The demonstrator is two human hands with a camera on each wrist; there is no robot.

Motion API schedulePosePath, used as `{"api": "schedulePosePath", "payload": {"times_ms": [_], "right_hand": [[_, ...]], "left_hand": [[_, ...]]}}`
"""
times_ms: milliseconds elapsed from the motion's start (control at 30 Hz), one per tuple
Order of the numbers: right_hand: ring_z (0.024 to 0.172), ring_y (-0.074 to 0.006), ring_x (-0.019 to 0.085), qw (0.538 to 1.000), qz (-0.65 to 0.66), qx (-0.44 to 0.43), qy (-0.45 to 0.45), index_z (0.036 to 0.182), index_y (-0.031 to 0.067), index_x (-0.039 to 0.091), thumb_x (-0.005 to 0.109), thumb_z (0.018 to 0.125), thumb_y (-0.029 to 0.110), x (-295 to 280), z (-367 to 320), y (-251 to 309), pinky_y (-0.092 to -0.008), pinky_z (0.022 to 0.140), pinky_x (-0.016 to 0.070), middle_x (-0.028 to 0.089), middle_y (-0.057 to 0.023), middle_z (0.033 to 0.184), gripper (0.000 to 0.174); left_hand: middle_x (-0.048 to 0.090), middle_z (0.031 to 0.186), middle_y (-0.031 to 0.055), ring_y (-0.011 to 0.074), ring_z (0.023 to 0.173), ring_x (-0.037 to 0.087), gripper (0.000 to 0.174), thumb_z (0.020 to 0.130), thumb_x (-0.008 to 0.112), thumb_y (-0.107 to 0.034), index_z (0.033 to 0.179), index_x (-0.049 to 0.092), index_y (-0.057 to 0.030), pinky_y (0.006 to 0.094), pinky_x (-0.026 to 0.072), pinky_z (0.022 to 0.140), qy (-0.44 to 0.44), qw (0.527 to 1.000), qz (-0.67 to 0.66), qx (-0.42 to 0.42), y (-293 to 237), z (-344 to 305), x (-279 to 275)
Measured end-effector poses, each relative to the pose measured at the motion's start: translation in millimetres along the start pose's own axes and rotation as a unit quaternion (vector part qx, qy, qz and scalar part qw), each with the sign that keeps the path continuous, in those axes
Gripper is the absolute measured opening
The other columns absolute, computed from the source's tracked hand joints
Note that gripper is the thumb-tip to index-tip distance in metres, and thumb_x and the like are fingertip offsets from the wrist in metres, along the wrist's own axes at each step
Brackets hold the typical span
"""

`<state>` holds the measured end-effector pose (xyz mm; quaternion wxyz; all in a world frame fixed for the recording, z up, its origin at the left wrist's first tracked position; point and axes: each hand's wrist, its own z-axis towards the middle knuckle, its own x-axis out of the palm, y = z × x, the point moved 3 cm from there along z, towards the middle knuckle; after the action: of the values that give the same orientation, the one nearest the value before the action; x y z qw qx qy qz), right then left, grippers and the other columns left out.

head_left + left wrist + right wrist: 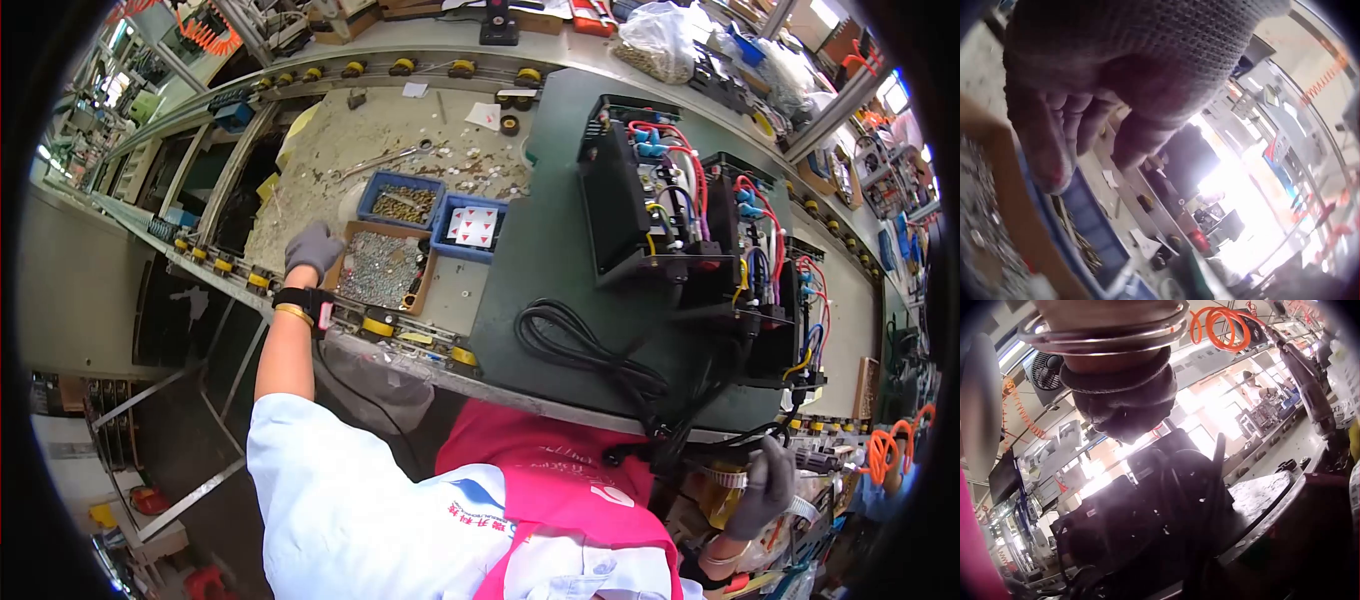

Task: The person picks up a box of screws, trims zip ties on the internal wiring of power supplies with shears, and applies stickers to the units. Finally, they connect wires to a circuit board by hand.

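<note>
My left hand (313, 248), in a grey knit glove, is at the left edge of a cardboard box (428, 285) filled with small metal parts. In the left wrist view its loosely bent fingers (1047, 156) overlap the rim of a blue bin (1107, 244), and nothing shows between them. That bin (372, 183) contains brass-coloured pieces; a second blue bin (462, 250) beside it has white cards with red marks. My gloved right hand (765, 490) is raised past the bench's front edge, near black power cables (690, 425), its fingers loosely bent around nothing visible.
Several black housings (618, 215) with coloured wires stand on a green board (530, 270). A coiled black cable (570, 335) lies in front of them. Behind the bins is a wrench (390, 157) among scattered bits. Rollers (378, 326) line the bench's front edge.
</note>
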<state>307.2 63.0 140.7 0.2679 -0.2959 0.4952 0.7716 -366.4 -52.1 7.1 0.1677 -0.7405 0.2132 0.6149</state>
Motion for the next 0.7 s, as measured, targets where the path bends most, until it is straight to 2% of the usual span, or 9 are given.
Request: {"api": "schedulePosePath", "payload": {"times_ms": [33,100,200,233,367,467,533,600,700], "right_hand": [[0.072,-0.0212,0.056,0.998,-0.005,-0.067,0.015,0.1,-0.0034,0.068,0.059,0.079,0.001,14.5,5.7,15.4,-0.0308,0.065,0.0449,0.061,-0.0107,0.08,0.022],[0.065,-0.0212,0.054,0.988,0.036,-0.134,0.064,0.098,-0.0005,0.069,0.065,0.077,0.001,40.0,14.0,48.4,-0.0314,0.059,0.043,0.057,-0.009,0.074,0.022],[0.061,-0.0199,0.053,0.972,0.067,-0.201,0.102,0.099,0.0027,0.07,0.068,0.077,0.005,66.1,21.3,66.2,-0.0308,0.056,0.0415,0.057,-0.0073,0.073,0.023],[0.06,-0.0201,0.053,0.968,0.076,-0.213,0.109,0.1,0.0033,0.07,0.068,0.077,0.005,71.5,22.2,68.3,-0.0309,0.056,0.0415,0.058,-0.0072,0.073,0.023],[0.059,-0.021,0.054,0.96,0.08,-0.234,0.13,0.1,0.0049,0.07,0.069,0.076,0.006,79.8,21.5,75.9,-0.0312,0.056,0.0424,0.059,-0.0063,0.071,0.024],[0.059,-0.0213,0.056,0.955,0.084,-0.245,0.147,0.098,0.0045,0.07,0.069,0.074,0.004,86.7,20.5,78.0,-0.0317,0.055,0.0431,0.06,-0.0064,0.071,0.024],[0.059,-0.0216,0.056,0.951,0.084,-0.246,0.167,0.097,0.0042,0.07,0.069,0.074,0.004,92.5,18.0,81.2,-0.032,0.055,0.0435,0.06,-0.0067,0.071,0.024],[0.059,-0.022,0.056,0.947,0.079,-0.248,0.188,0.097,0.0037,0.07,0.07,0.073,0.003,98.3,19.7,89.2,-0.0322,0.055,0.0438,0.06,-0.0072,0.071,0.024],[0.059,-0.0224,0.057,0.945,0.093,-0.256,0.184,0.096,0.0031,0.07,0.07,0.073,0.004,101.5,21.2,93.4,-0.0324,0.055,0.044,0.06,-0.0073,0.07,0.023]], "left_hand": [[0.069,0.103,0.0186,0.0349,0.095,0.067,0.045,0.082,0.067,-0.038,0.109,0.064,-0.0029,0.0417,0.0521,0.082,0.029,0.999,0.015,0.004,14.5,1.0,12.5],[0.069,0.104,0.0187,0.0362,0.1,0.065,0.051,0.08,0.067,-0.045,0.112,0.065,-0.0047,0.0426,0.049,0.088,0.083,0.996,0.039,0.014,41.8,10.2,44.0],[0.069,0.101,0.0191,0.0342,0.1,0.066,0.043,0.082,0.066,-0.04,0.107,0.068,-0.0043,0.0418,0.0504,0.086,0.169,0.983,0.026,0.064,20.9,-6.6,27.5],[0.069,0.101,0.0196,0.0339,0.099,0.066,0.038,0.085,0.063,-0.036,0.104,0.069,-0.0041,0.0418,0.0511,0.086,0.196,0.979,0.022,0.04,17.9,-4.0,28.1],[0.07,0.101,0.0153,0.0358,0.092,0.067,0.037,0.088,0.06,-0.037,0.099,0.069,-0.0036,0.0439,0.0522,0.079,0.087,0.988,0.113,0.054,19.9,5.5,43.3],[0.07,0.098,0.0153,0.0369,0.091,0.066,0.038,0.088,0.061,-0.041,0.098,0.067,-0.0048,0.0447,0.0522,0.079,0.003,0.991,0.101,0.092,-30.3,-39.6,-1.4],[0.069,0.095,0.0181,0.0362,0.09,0.066,0.04,0.087,0.062,-0.045,0.099,0.065,-0.0062,0.0457,0.0521,0.079,0.048,0.981,-0.036,0.184,-62.2,-64.2,0.0],[0.068,0.1,0.0213,0.0358,0.093,0.066,0.052,0.084,0.065,-0.047,0.113,0.058,-0.004,0.0452,0.052,0.082,0.086,0.975,-0.059,0.198,-93.0,-86.2,7.9],[0.066,0.108,0.0238,0.0374,0.099,0.065,0.076,0.084,0.064,-0.045,0.136,0.038,0.0037,0.0444,0.0514,0.085,0.163,0.974,0.02,0.158,-120.1,-91.9,27.5]]}}
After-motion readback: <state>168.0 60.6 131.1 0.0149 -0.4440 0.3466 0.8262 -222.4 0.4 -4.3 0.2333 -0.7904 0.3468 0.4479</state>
